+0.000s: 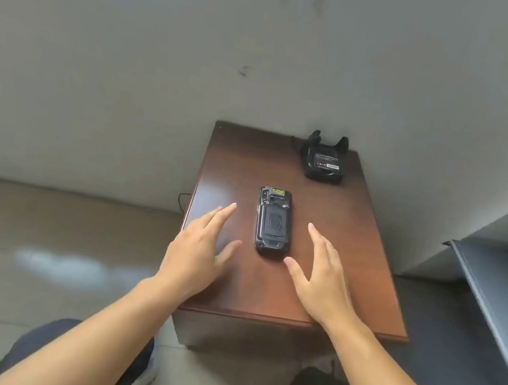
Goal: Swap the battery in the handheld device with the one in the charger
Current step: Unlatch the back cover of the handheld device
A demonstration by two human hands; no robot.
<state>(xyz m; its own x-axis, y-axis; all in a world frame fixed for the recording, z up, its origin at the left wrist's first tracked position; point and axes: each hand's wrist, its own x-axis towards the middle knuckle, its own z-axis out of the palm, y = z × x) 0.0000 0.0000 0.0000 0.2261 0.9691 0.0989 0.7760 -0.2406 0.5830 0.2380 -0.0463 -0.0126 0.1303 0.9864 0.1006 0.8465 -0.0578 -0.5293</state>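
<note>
A black handheld device [273, 221] lies face down in the middle of the brown wooden table [324, 287], its battery cover on top. A black charger cradle [323, 163] stands at the table's far right corner, with a labelled battery [327, 162] seated in it. My left hand [197, 249] hovers open just left of the device, fingers spread. My right hand [322, 273] hovers open just right of it, thumb near the device's near end. Neither hand touches the device.
The table stands against a grey wall [131, 77]. A thin black cable [181, 200] hangs off its far left side. A dark grey shelf or desk edge [492, 297] runs along the right. My legs and shoes show below the table's near edge.
</note>
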